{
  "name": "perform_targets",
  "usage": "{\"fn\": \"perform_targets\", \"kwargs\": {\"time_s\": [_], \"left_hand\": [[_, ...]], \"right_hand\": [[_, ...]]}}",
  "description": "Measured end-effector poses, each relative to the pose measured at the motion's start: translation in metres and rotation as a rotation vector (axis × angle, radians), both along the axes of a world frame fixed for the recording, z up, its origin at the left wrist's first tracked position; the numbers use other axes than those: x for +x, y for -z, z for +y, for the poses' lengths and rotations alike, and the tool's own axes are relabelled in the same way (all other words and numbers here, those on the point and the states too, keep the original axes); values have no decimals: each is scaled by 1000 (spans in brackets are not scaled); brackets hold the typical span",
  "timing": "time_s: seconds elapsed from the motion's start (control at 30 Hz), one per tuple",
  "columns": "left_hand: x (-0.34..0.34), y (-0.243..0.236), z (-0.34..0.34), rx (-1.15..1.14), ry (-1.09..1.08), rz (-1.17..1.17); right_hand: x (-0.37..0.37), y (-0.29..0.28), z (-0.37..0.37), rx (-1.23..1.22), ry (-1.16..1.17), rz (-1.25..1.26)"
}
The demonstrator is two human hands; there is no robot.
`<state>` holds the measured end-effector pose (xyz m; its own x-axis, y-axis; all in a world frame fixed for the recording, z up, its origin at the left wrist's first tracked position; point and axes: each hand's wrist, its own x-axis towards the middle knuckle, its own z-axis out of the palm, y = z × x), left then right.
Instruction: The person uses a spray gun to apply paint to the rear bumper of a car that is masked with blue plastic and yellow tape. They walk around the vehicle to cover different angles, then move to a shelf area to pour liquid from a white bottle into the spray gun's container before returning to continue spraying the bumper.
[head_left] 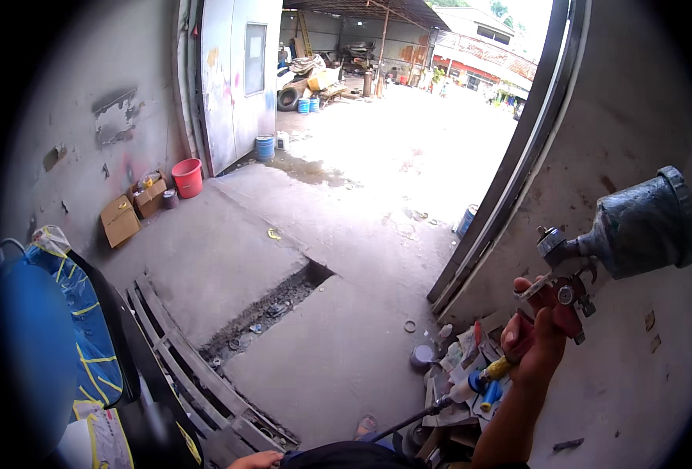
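Observation:
My right hand [535, 342] is raised at the right, its fingers wrapped round the red handle of a spray gun [568, 301]. The gun's scuffed grey paint cup [644, 223] tilts up toward the right wall. Below the handle, a hose [408, 422] with a yellow fitting and a blue-and-white part runs down to the left. Only a small part of my left hand [256, 460] shows at the lower edge, and its fingers are too cut off to read. Blue masking film [88, 328] with yellow tape covers a dark-edged panel at the left.
A trench [271, 309] with debris crosses the floor, near slatted grating [193, 367]. Cans and clutter [459, 359] lie along the right wall. A red bucket [187, 178] and cardboard boxes [121, 220] stand at the left wall, beside an open metal door [240, 86].

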<state>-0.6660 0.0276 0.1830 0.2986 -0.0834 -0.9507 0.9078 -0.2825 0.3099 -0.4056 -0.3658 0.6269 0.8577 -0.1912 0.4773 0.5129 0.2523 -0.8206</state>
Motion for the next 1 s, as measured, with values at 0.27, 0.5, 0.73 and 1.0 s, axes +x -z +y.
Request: {"fn": "perform_targets", "kwargs": {"time_s": [0.27, 0.5, 0.73, 1.0], "left_hand": [[98, 1, 33, -68, -121, 133], [217, 9, 78, -90, -236, 145], [294, 11, 138, -202, -330, 199], [383, 5, 152, -433, -444, 296]], "right_hand": [[201, -13, 32, -59, -151, 61], [351, 0, 134, -97, -197, 23], [490, -15, 263, 0, -335, 41], [663, -5, 388, -241, -388, -84]]}}
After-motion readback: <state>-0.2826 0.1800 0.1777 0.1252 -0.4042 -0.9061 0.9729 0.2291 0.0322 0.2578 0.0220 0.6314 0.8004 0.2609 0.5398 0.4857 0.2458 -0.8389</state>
